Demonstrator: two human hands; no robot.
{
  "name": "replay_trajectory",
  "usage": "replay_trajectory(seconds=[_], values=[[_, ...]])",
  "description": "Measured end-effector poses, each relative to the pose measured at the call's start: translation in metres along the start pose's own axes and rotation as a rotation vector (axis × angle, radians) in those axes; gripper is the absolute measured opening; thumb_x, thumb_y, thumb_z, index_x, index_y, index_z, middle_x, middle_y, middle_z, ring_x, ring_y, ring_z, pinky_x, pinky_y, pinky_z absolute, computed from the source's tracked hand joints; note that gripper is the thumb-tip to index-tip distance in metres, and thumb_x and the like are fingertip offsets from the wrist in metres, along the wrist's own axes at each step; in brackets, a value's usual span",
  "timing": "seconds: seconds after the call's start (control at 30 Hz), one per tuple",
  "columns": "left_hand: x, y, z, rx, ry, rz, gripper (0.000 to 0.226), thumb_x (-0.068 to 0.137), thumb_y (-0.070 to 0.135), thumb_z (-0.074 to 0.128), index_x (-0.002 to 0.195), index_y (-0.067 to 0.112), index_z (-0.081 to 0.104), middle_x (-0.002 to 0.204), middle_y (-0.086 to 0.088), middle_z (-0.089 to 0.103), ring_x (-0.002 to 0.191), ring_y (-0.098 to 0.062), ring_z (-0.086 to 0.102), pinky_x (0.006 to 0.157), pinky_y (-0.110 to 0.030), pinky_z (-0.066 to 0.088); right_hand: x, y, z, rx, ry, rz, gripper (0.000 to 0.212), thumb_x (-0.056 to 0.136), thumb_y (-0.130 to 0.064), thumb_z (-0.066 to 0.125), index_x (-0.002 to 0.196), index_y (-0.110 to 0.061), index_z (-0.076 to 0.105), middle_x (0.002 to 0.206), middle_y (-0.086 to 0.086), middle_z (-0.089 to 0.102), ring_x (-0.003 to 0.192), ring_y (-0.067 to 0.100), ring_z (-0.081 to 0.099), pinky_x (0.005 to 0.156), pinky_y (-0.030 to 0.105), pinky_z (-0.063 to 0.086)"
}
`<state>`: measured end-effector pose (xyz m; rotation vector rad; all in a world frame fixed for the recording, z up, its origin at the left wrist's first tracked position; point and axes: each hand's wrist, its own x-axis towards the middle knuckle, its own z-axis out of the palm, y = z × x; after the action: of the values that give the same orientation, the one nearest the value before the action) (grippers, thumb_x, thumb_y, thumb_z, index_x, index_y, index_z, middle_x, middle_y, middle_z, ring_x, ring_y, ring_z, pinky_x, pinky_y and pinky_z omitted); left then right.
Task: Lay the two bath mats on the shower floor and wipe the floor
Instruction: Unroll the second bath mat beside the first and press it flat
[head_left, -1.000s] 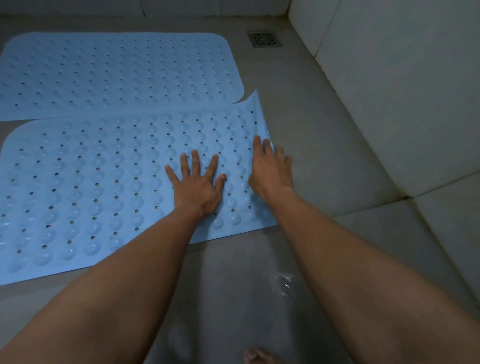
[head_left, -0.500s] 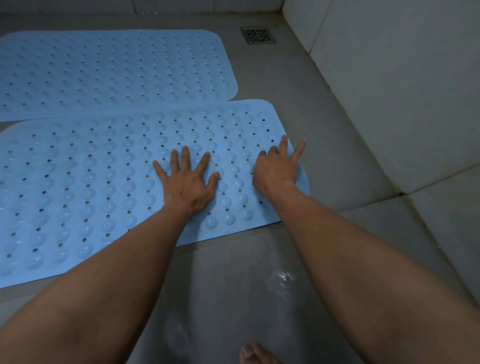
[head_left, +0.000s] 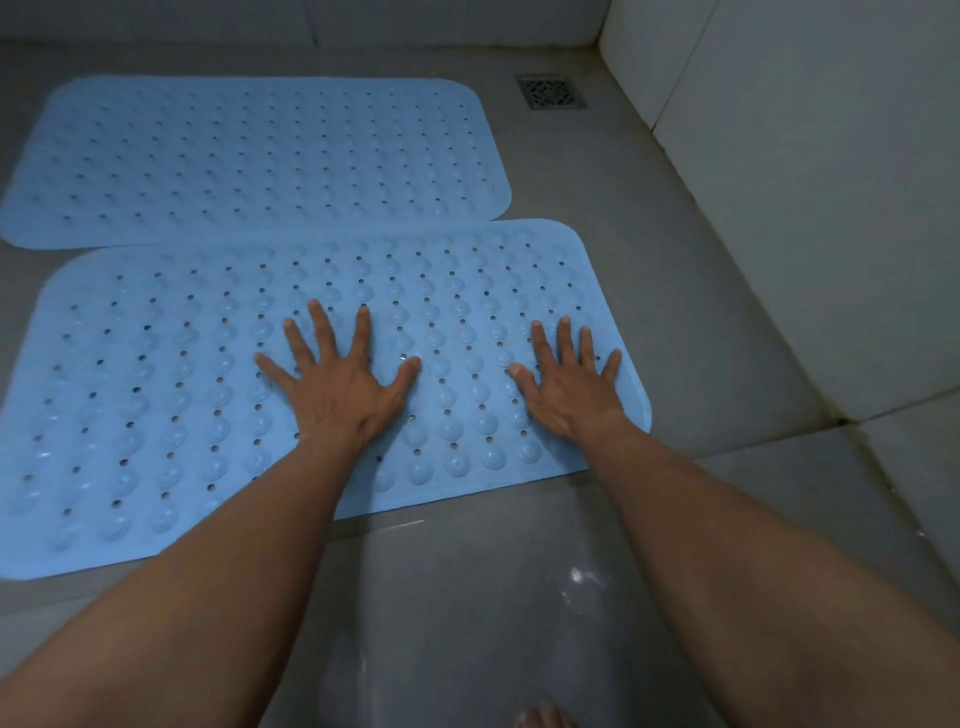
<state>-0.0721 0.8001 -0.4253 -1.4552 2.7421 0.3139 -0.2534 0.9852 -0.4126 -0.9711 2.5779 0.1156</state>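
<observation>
Nearby, drain (head_left: 550, 92) beside far mat (head_left: 249, 156)

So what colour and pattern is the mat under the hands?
The near mat is light blue with rows of bumps and small holes; head view.

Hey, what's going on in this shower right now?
A person leans over the shower floor with both hands pressed flat, fingers spread, on the nearer blue bath mat. The left hand is near its middle and the right hand is by its right end. That mat lies flat. The second blue mat lies flat just beyond it, not far from the drain in the corner. No wiping cloth is in view.
</observation>
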Motion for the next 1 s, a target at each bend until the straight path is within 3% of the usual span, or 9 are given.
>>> replay_trajectory(seconds=[0.13, 0.53, 0.7, 0.8, 0.9, 1.0], values=[[-0.006, -0.035, -0.002, -0.032, -0.092, -0.118, 0.100, 0.069, 0.098, 0.004, 0.154, 0.047, -0.006, 0.165, -0.008, -0.017, 0.151, -0.028, -0.019, 0.107, -0.074, -0.013, -0.001, -0.005, 0.003, -0.003, -0.002, 0.005, 0.071, 0.096, -0.067, 0.004, 0.154, -0.035, -0.022, 0.163, 0.002, -0.026, 0.150, 0.028, -0.021, 0.117, 0.062, -0.012], [0.000, -0.092, -0.019, -0.042, -0.139, -0.149, 0.100, 0.068, 0.098, 0.004, 0.152, 0.048, -0.015, 0.163, -0.005, -0.025, 0.149, -0.024, -0.025, 0.107, -0.073, -0.017, 0.000, -0.062, 0.012, -0.012, 0.010, -0.017, 0.072, 0.095, -0.069, 0.003, 0.154, -0.035, -0.020, 0.164, 0.003, -0.024, 0.151, 0.030, -0.019, 0.118, 0.063, -0.009], [0.005, -0.108, -0.021, -0.048, -0.142, -0.136, 0.097, 0.071, 0.096, 0.004, 0.153, 0.047, -0.014, 0.163, -0.003, -0.024, 0.149, -0.023, -0.026, 0.106, -0.071, -0.021, -0.001, -0.088, 0.003, 0.001, 0.076, -0.015, 0.075, 0.097, -0.065, 0.016, 0.159, -0.025, -0.001, 0.167, 0.010, -0.008, 0.152, 0.033, -0.009, 0.118, 0.064, -0.003], [0.007, -0.120, -0.023, -0.076, -0.059, -0.122, 0.085, 0.084, 0.085, 0.005, 0.156, 0.041, -0.007, 0.166, -0.003, -0.011, 0.151, -0.027, -0.016, 0.112, -0.068, -0.013, 0.004, -0.113, -0.006, 0.030, 0.138, -0.069, 0.074, 0.097, -0.062, 0.024, 0.157, -0.021, 0.010, 0.167, 0.011, 0.000, 0.153, 0.031, -0.005, 0.118, 0.064, -0.002], [0.013, -0.150, -0.028, -0.115, 0.025, -0.196, 0.075, 0.092, 0.075, 0.011, 0.157, 0.039, 0.000, 0.167, -0.007, -0.002, 0.152, -0.028, -0.010, 0.115, -0.065, -0.009, 0.019, -0.140, -0.012, 0.057, 0.110, -0.115, 0.076, 0.096, -0.068, 0.021, 0.158, -0.028, 0.002, 0.167, 0.009, -0.009, 0.153, 0.029, -0.008, 0.118, 0.064, -0.004], [0.027, -0.191, -0.037, -0.063, 0.008, -0.302, 0.076, 0.091, 0.076, 0.010, 0.157, 0.039, -0.002, 0.167, -0.008, -0.005, 0.152, -0.030, -0.013, 0.114, -0.068, -0.009, 0.035, -0.161, -0.015, 0.044, 0.063, -0.144, 0.080, 0.092, -0.076, 0.018, 0.158, -0.036, -0.004, 0.166, 0.006, -0.017, 0.152, 0.029, -0.012, 0.117, 0.065, -0.005]])
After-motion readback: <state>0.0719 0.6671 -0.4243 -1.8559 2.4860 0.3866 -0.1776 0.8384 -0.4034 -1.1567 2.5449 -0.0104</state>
